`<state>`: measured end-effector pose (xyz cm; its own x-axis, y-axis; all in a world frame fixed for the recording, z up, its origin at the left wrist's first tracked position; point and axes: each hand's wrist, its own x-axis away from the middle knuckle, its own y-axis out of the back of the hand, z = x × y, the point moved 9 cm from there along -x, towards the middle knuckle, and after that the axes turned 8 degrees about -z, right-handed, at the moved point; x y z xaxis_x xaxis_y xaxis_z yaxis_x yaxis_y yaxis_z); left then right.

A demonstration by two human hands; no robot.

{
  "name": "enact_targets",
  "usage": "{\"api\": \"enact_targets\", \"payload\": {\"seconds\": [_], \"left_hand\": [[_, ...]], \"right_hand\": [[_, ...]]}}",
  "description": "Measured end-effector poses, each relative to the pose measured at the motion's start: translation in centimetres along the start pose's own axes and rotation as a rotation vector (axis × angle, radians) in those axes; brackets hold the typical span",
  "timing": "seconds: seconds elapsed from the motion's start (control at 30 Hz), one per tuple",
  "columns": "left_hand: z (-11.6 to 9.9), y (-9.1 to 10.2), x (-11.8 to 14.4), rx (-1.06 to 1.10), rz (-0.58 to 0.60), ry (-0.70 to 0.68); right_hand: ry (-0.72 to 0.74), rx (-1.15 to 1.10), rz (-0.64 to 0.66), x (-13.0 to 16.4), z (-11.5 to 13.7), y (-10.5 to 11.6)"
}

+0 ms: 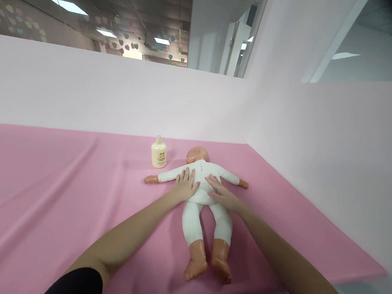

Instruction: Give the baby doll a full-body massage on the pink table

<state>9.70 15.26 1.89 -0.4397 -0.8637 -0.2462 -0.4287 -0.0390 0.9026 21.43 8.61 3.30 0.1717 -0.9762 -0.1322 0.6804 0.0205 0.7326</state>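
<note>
A baby doll (202, 167) with a white cloth body lies on the pink-covered table, head toward the wall and feet toward me. Its arms stretch out to both sides. My left hand (185, 186) rests flat on the left side of the doll's torso, fingers spread. On the right side of the torso, lower down, my right hand (221, 193) lies with its fingers extended. Neither hand holds anything. A cream-coloured pump bottle (159, 154) with dark print stands upright beyond the doll's outstretched left-side arm.
Pink cloth (65, 190) covers the table, with folds on the left. A white wall (109, 99) runs along the back, and another wall (306, 146) borders the right side. Windows above show a ceiling with lights and heart-shaped stickers.
</note>
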Motion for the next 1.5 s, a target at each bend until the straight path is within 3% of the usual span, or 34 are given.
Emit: {"api": "enact_targets", "payload": {"seconds": [0.1, 0.23, 0.33, 0.5, 0.57, 0.63, 0.73, 0.87, 0.93, 1.03, 1.2, 1.3, 1.5], "left_hand": [[-0.2, -0.1, 0.7, 0.012, 0.027, 0.018], [0.1, 1.4, 0.5, -0.024, 0.031, -0.009], [1.6, 5.9, -1.6, -0.122, -0.124, 0.003], [6.8, 15.0, -6.5, -0.327, -0.417, 0.107], [9.1, 16.1, -7.6, -0.328, -0.382, 0.199], [9.9, 16.2, -7.5, -0.324, -0.390, 0.274], [5.8, 14.3, -6.3, -0.306, -0.467, 0.110], [-2.7, 6.3, -4.8, -0.029, -0.192, -0.312], [-5.1, 3.0, -4.3, 0.047, -0.062, -0.424], [-4.8, 0.6, -4.8, 0.094, -0.002, -0.364], [-2.6, -0.2, -4.6, 0.117, 0.000, -0.386], [-1.5, -0.3, -3.5, 0.115, -0.009, -0.409], [0.4, -0.9, -2.4, 0.107, 0.007, -0.330]], "right_hand": [[-0.096, 0.063, -0.143, -2.8, -0.6, 0.8], [-0.103, 0.088, -0.151, -5.8, -1.4, 0.0], [-0.064, 0.154, -0.107, -6.6, -1.8, -0.8], [-0.048, 0.253, -0.066, -6.5, -2.0, -1.3], [-0.063, 0.284, -0.059, -6.4, -1.9, -1.3], [-0.087, 0.334, -0.067, -6.1, -1.5, -1.2], [-0.034, 0.429, -0.108, -5.2, 0.5, -1.3], [0.394, 0.394, 0.005, -3.2, 6.0, -3.8], [0.526, 0.342, 0.056, -2.4, 7.2, -4.6], [0.532, 0.213, 0.100, -2.7, 6.4, -4.4], [0.466, -0.101, 0.209, -3.0, 4.3, -3.5], [0.494, -0.104, 0.228, -2.5, 4.2, -3.2], [0.473, -0.027, 0.203, -2.2, 3.3, -2.6]]}}
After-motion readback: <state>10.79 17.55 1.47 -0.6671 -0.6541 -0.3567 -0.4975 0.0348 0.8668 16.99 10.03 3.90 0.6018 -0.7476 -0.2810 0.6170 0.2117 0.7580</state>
